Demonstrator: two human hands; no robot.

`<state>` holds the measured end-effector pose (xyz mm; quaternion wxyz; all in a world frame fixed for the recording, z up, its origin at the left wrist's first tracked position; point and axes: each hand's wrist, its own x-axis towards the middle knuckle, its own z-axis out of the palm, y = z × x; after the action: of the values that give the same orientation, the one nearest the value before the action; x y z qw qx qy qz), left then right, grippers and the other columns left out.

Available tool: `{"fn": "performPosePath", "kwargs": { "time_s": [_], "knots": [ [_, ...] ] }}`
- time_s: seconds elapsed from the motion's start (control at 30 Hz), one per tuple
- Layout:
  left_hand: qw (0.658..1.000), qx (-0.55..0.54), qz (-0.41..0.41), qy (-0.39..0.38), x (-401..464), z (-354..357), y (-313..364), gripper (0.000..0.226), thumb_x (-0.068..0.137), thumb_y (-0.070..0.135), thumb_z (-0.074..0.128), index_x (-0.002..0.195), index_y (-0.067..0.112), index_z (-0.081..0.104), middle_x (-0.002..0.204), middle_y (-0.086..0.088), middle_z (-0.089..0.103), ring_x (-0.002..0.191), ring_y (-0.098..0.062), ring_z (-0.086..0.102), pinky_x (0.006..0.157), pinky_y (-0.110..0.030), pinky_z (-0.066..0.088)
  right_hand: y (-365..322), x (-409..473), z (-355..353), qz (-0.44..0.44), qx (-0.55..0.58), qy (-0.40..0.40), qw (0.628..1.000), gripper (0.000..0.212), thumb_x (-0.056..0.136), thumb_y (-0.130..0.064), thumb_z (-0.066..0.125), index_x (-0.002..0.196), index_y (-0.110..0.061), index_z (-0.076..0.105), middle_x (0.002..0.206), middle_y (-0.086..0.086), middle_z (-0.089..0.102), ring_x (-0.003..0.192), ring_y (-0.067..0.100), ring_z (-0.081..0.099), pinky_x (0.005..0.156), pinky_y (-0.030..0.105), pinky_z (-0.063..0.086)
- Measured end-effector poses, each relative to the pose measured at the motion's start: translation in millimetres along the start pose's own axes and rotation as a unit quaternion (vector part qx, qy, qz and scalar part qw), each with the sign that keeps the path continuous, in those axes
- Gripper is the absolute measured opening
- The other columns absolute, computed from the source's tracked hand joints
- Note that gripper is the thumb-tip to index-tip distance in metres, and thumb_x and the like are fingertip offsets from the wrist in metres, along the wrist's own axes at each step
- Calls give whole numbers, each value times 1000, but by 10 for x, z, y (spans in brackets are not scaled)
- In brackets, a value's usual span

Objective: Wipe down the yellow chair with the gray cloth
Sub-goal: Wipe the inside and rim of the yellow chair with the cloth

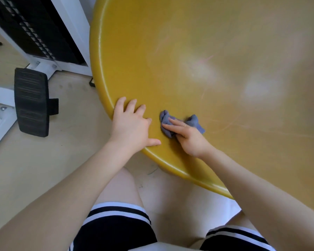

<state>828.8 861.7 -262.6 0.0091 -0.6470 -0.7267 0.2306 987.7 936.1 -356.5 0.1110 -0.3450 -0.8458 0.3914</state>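
Note:
The yellow chair fills the upper right of the head view as a big rounded glossy shell with faint scratches and pale glare patches. A small crumpled gray cloth lies on its surface near the front rim. My right hand presses flat on the cloth, fingers stretched left across it, a ring on one finger. My left hand rests spread on the chair's rim just left of the cloth, fingers apart and holding nothing.
A white metal frame with a black panel stands at the upper left. A black ribbed pedal juts out over the light wooden floor. My bare knees and black shorts with white stripes are below the chair.

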Motion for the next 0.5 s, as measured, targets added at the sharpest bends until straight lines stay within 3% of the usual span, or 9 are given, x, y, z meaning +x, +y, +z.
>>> {"fn": "performPosePath", "kwargs": {
  "time_s": [0.1,0.2,0.3,0.4,0.43,0.5],
  "knots": [
    [1000,-22,6,10,-19,-5,10,68,76,79,35,131,41,50,153,1,27,142,-26,14,113,-48,1,-100,-452,82,-37,51,-27,998,48,86,8,36,125,-11,57,137,2,42,132,10,31,106,3,13],
    [1000,-30,5,1,-18,-17,20,64,76,78,38,128,42,53,152,2,29,142,-27,14,113,-47,2,-132,-623,58,-61,51,-52,995,49,83,5,37,123,-12,59,132,-2,46,128,2,34,106,5,17],
    [999,-38,16,-23,16,-36,63,64,77,75,43,129,39,53,152,2,30,143,-34,10,114,-45,4,19,-438,-29,-84,-8,-50,995,46,81,5,41,120,-8,61,129,13,54,124,15,45,105,8,23],
    [997,-37,23,-58,32,-42,132,74,72,79,44,133,36,50,154,0,26,143,-38,4,114,-46,2,274,-67,-32,-41,-72,19,996,41,83,-2,44,120,-6,61,128,24,53,119,37,52,105,31,34],
    [997,-37,22,-64,29,-38,145,78,70,81,43,134,36,47,154,0,25,143,-38,3,115,-47,1,319,58,-47,-16,-103,60,993,41,87,-8,42,125,-10,57,134,21,49,124,37,47,105,41,35],
    [997,-37,21,-63,21,-24,153,85,68,84,41,137,36,44,155,0,22,143,-36,3,115,-45,2,346,208,-56,40,-139,81,986,40,96,-16,39,135,-19,46,147,12,35,135,29,32,109,43,26]
  ]
}}
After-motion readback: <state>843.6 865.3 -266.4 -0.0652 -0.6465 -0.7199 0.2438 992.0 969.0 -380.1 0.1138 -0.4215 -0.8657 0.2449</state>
